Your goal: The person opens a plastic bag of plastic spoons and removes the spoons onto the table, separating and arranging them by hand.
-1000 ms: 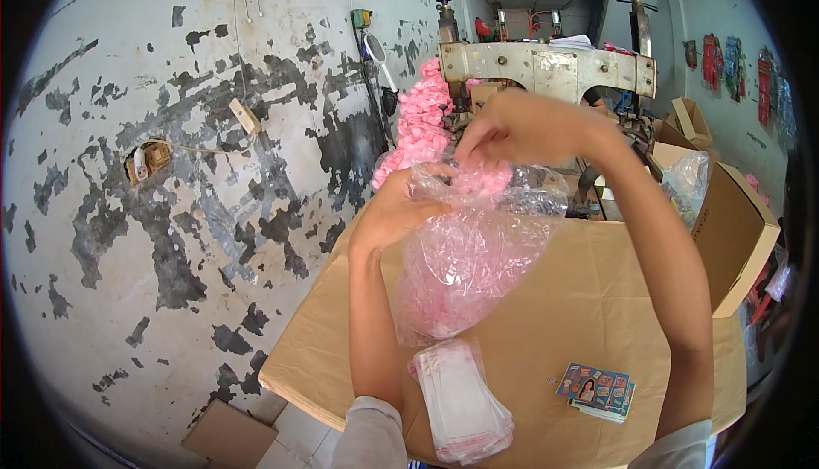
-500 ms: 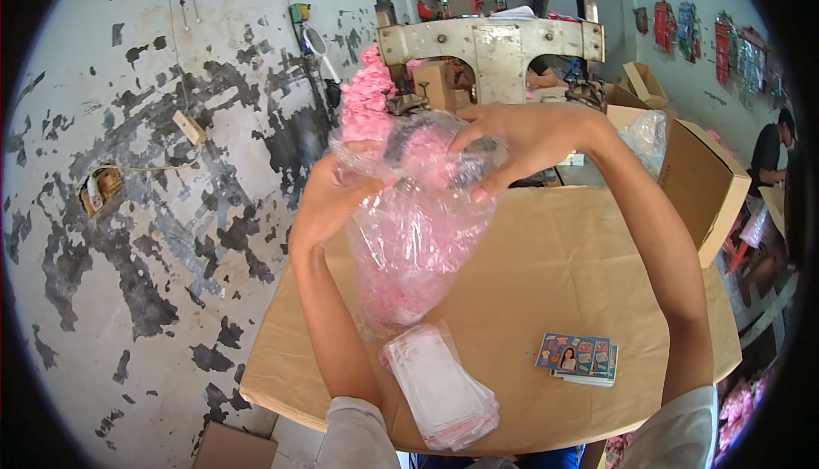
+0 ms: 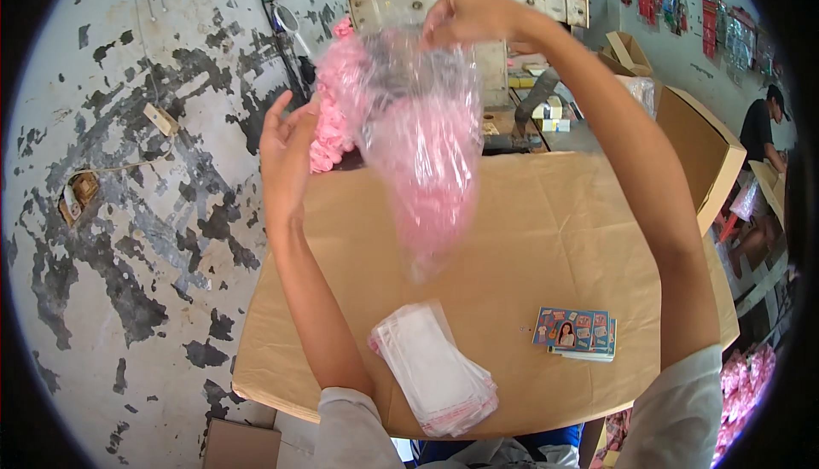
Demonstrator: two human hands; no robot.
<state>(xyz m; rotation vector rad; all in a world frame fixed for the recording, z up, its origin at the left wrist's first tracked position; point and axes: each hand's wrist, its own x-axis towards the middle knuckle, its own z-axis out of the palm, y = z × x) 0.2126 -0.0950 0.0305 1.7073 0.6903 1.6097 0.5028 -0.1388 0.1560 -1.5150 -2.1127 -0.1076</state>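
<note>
In the head view, the right hand (image 3: 478,18) is raised over the far side of the table, its fingers bent down and pinching the upper part of a clear plastic bag (image 3: 431,149). The bag hangs from that grip above the far half of the table, glossy and crinkled, with bright streaks along its folds. It is wide at the top and narrows to a thin, limp tip; soft pink contents show through the film, their shapes blurred. The left hand (image 3: 288,140) is released, fingers loosely spread, to the left of the bag and apart from it. Just right of it rises a lumpy heap of ruffled pink pieces (image 3: 331,140); whether the fingers touch the heap, I cannot tell.

Smooth brown paper (image 3: 546,238), lightly creased, covers the table. On its near side, left of centre, lies a slanting, fanned stack of flat whitish sleeves (image 3: 435,371) with filmy edges. To the right sits a small pile of glossy, rectangular blue cards (image 3: 576,332). A stiff cardboard box (image 3: 695,149) stands beyond the table's right edge, and a bolted, cream metal beam (image 3: 542,0) spans the far side. The left wall (image 3: 196,221) is rough with flaking paint.
</note>
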